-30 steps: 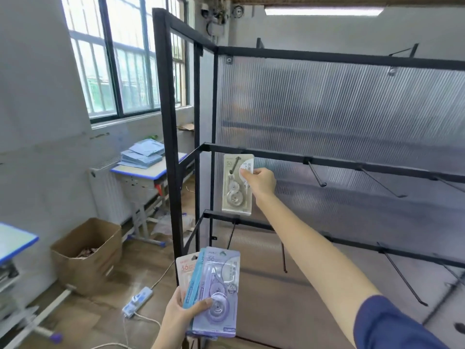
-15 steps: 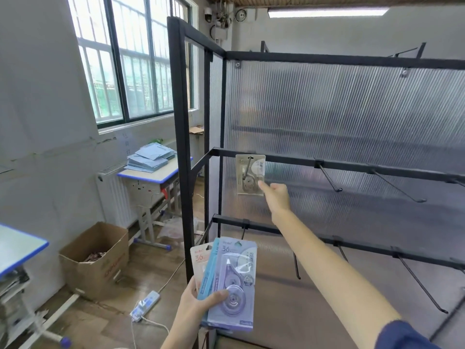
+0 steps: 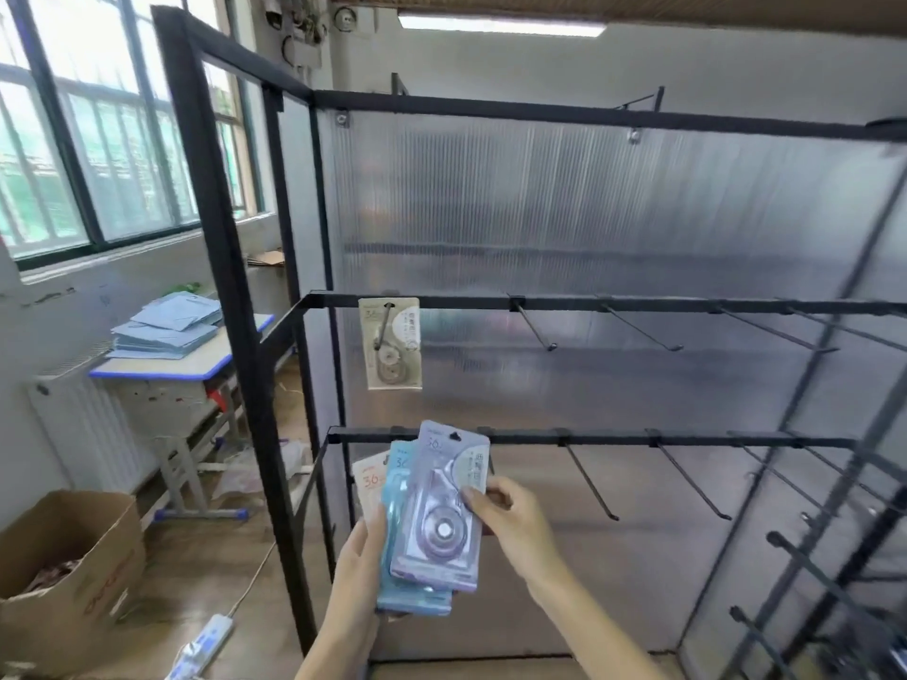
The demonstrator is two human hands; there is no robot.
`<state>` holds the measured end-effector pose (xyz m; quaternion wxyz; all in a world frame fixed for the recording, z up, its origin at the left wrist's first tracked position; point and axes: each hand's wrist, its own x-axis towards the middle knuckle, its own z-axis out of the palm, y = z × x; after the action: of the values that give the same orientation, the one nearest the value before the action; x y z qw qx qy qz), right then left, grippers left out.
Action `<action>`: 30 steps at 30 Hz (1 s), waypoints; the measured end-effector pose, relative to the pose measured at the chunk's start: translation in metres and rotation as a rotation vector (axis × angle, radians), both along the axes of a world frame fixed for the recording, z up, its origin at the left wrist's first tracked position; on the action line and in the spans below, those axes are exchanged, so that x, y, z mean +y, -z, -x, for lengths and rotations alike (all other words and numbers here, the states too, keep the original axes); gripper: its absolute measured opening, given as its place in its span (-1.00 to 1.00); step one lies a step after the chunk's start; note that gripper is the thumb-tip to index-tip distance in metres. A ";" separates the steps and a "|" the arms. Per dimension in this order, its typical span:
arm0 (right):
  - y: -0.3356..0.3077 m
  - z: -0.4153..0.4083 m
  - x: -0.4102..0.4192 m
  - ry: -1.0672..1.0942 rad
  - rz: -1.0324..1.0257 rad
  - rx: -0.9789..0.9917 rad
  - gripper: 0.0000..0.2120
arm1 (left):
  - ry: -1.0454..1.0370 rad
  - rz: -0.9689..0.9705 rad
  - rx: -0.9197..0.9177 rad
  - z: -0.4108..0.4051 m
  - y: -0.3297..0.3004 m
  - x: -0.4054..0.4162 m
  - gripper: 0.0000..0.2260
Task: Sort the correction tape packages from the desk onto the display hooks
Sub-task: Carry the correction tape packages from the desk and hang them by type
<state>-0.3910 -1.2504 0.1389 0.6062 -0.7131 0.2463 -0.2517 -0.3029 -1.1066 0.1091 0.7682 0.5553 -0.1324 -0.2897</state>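
Observation:
A beige correction tape package (image 3: 390, 343) hangs alone on the leftmost hook of the rack's middle rail (image 3: 638, 304). Low in front of the rack, my left hand (image 3: 360, 557) holds a fanned stack of packages: a pink one (image 3: 369, 485) at the back, a blue one (image 3: 400, 571) in the middle, a purple one (image 3: 441, 507) on top. My right hand (image 3: 510, 520) pinches the right edge of the purple package. Empty hooks (image 3: 537, 328) run along the middle and lower rails to the right.
The black metal rack frame (image 3: 216, 267) has a ribbed translucent back panel. At left stands a desk (image 3: 186, 365) with stacked blue folders, a cardboard box (image 3: 68, 581) on the floor, and a power strip (image 3: 201, 647) with its cable. More hooks jut out at the far right (image 3: 810, 566).
My right hand let go of the beige package, now hanging on the hook, and came down to the stack, taking hold of the purple package. The view shifted closer.

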 end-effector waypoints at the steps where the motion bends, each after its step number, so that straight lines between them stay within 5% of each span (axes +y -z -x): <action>1: -0.002 0.004 -0.004 0.032 0.004 -0.013 -0.91 | -0.008 -0.008 -0.006 0.000 0.001 -0.003 -0.74; 11: -0.071 0.055 -0.036 0.258 0.085 -0.350 -0.89 | -0.082 -0.075 -0.058 -0.005 0.012 -0.013 -0.72; 30: -0.073 0.036 -0.061 0.288 0.167 -0.255 -0.90 | -0.113 -0.063 -0.075 -0.011 0.001 -0.007 -0.79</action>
<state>-0.4265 -1.3111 0.2119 0.5288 -0.6807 0.2454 -0.4436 -0.2922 -1.1135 0.1077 0.7600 0.5963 -0.1203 -0.2290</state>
